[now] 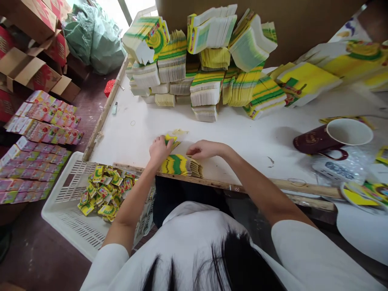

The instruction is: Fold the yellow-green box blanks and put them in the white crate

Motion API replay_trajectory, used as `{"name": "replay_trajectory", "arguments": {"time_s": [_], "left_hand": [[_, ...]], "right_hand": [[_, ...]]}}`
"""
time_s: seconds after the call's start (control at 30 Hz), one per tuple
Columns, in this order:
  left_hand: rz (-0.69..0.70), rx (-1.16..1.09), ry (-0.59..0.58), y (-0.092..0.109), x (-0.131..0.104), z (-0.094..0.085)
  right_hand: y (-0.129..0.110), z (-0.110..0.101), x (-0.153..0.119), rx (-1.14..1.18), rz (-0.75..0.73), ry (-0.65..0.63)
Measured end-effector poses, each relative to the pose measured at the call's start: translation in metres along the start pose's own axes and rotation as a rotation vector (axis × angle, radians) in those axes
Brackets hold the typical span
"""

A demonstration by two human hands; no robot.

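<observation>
My left hand [160, 151] is closed around a small yellow-and-green folded card carton [170, 139], just above the table's front edge. Below and between my hands lies a fanned row of flat yellow-and-green cartons [177, 165], their edges showing at the right end. My right hand [206, 149] rests at that right end, its fingers bent together against the card edges; what they pinch, if anything, is hidden. Behind my left hand a pale yellowish scrap [179, 132] lies on the white tabletop [236, 137].
Tall stacks of flat cartons [206, 87] line the back of the table. A maroon mug [315, 139] lies tipped at right beside clear plastic wrap [342, 165]. A white crate [65, 220] with small yellow packets [104, 194] stands below left. Pink boxes [45, 121] sit on the floor.
</observation>
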State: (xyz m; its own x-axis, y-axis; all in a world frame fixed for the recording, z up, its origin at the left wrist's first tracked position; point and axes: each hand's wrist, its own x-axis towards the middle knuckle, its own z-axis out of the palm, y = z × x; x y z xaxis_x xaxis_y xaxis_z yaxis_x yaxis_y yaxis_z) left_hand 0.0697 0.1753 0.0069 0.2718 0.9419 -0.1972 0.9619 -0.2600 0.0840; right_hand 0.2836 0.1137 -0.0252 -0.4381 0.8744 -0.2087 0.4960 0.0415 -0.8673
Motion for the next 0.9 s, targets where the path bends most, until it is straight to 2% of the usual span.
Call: {"name": "replay_trajectory", "arguments": {"time_s": [0.07, 0.1, 0.13, 0.23, 0.27, 0.33, 0.47, 0.6, 0.77, 0.9], "left_hand": [[0.015, 0.022, 0.023, 0.0, 0.0, 0.003], [0.027, 0.032, 0.033, 0.0, 0.0, 0.004], [0.038, 0.041, 0.044, 0.0, -0.001, 0.005], [0.065, 0.059, 0.054, 0.0, -0.004, 0.007], [0.067, 0.062, 0.052, 0.0, -0.004, 0.006], [0.064, 0.066, 0.045, 0.001, -0.006, 0.005], [0.058, 0.076, 0.048, 0.003, -0.007, 0.004], [0.058, 0.072, 0.052, 0.003, -0.006, 0.006], [0.092, 0.072, 0.061, 0.0, -0.005, 0.008], [0.109, 0.087, 0.073, -0.001, -0.004, 0.009]], "right_hand": [[0.003, -0.006, -0.006, 0.076, -0.062, -0.141], [0.004, -0.008, -0.006, 0.095, -0.072, -0.122], [0.005, -0.009, -0.005, 0.099, -0.063, -0.03], [0.004, -0.004, 0.007, 0.004, 0.003, 0.408], [0.003, 0.0, 0.012, -0.056, 0.015, 0.501], [0.003, 0.007, 0.019, -0.194, 0.017, 0.579], [0.004, 0.018, 0.022, -0.38, -0.001, 0.618], [0.0, 0.018, 0.027, -0.474, 0.017, 0.566], [-0.01, 0.014, 0.041, -0.486, 0.119, 0.544], [-0.017, 0.019, 0.046, -0.473, 0.235, 0.494]]}}
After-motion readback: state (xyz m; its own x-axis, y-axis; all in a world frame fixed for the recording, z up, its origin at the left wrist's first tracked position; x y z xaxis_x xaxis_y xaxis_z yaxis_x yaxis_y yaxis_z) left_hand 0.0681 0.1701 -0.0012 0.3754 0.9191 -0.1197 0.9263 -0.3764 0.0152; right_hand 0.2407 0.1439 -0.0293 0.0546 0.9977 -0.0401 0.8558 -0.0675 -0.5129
